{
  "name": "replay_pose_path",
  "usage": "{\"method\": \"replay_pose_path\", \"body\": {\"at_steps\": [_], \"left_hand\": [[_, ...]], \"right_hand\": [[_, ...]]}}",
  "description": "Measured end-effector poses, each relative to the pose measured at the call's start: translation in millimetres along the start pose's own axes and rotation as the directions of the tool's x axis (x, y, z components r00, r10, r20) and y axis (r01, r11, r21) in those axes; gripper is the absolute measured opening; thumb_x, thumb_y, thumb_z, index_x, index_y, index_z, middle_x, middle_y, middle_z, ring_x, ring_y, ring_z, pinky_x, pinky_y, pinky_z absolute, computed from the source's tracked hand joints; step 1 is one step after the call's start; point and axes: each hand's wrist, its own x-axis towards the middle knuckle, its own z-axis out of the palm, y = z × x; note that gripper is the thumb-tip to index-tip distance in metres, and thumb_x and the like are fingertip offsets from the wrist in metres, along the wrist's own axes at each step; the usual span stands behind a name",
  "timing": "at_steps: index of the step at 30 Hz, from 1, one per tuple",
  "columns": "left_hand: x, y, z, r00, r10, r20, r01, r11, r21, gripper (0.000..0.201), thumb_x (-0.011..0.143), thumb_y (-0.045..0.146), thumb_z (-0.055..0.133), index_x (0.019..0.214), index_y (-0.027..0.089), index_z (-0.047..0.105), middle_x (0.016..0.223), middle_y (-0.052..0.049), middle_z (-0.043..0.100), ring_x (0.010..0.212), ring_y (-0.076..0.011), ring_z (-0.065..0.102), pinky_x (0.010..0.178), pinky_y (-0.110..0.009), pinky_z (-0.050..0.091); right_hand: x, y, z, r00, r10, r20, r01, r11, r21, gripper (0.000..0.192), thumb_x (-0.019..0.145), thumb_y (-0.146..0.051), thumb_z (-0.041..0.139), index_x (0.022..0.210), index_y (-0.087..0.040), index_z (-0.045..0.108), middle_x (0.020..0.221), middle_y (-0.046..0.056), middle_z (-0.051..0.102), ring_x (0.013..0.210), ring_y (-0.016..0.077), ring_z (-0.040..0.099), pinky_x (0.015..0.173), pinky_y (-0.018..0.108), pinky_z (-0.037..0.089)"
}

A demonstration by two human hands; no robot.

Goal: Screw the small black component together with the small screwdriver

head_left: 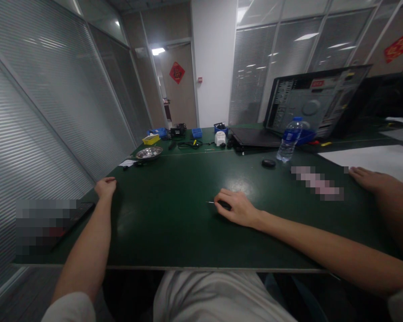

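Right hand (pixel 237 208): centre of frame, curled over a small screwdriver (pixel 218 204) on the desk (pixel 174 223).
Left hand (pixel 105 186): left-centre, loosely fisted, holding nothing.
Handling: likely light, stiff, slim; prone to roll.
Hold: by the dark handle.

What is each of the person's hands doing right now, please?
Left hand: curled shut at the table's left edge, holding nothing visible.
Right hand: fingers closed on a small dark screwdriver lying on the table.
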Motion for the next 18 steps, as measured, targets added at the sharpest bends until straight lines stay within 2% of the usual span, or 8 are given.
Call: {"method": "replay_pose_path", "body": {"at_steps": [4,9,15,18], "left_hand": [[3,-3,1.5,0.999,-0.033,0.022,0.034,0.999,-0.035,0.037,0.082,0.022,0.062,0.115,0.014,0.079,0.104,-0.015,0.077,0.095,-0.0311,0.072,0.089,-0.039,0.056],[0,-4,1.2,0.999,-0.020,0.031,0.021,0.999,-0.044,0.039,0.082,0.019,0.058,0.115,0.017,0.079,0.106,-0.012,0.078,0.094,-0.0298,0.072,0.088,-0.038,0.057],[-9,5,-2.1,0.997,0.045,0.058,-0.045,0.999,0.012,0.033,0.081,0.020,0.062,0.107,0.017,0.081,0.104,-0.012,0.078,0.097,-0.0305,0.071,0.093,-0.040,0.055],[-12,9,-1.1,0.995,0.081,0.052,-0.084,0.995,0.058,0.033,0.084,0.022,0.061,0.109,0.014,0.080,0.106,-0.016,0.076,0.105,-0.0345,0.069,0.096,-0.043,0.053]], "right_hand": [[0,0,1,1.000,0.008,0.008,-0.008,1.000,-0.001,0.013,0.100,-0.028,0.055,0.100,-0.020,0.065,0.093,0.003,0.066,0.073,0.0136,0.060,0.066,0.026,0.042],[0,0,2,1.000,0.006,0.001,-0.006,1.000,-0.001,0.013,0.099,-0.028,0.055,0.100,-0.020,0.065,0.093,0.003,0.066,0.074,0.0138,0.060,0.066,0.025,0.042],[0,0,0,1.000,-0.002,0.009,0.002,1.000,-0.006,0.013,0.099,-0.028,0.055,0.100,-0.020,0.065,0.093,0.003,0.066,0.073,0.0137,0.060,0.066,0.025,0.041],[1,-1,-1,1.000,0.001,0.009,-0.001,1.000,-0.005,0.012,0.099,-0.027,0.055,0.099,-0.020,0.065,0.092,0.003,0.065,0.073,0.0138,0.060,0.066,0.025,0.041]]}}
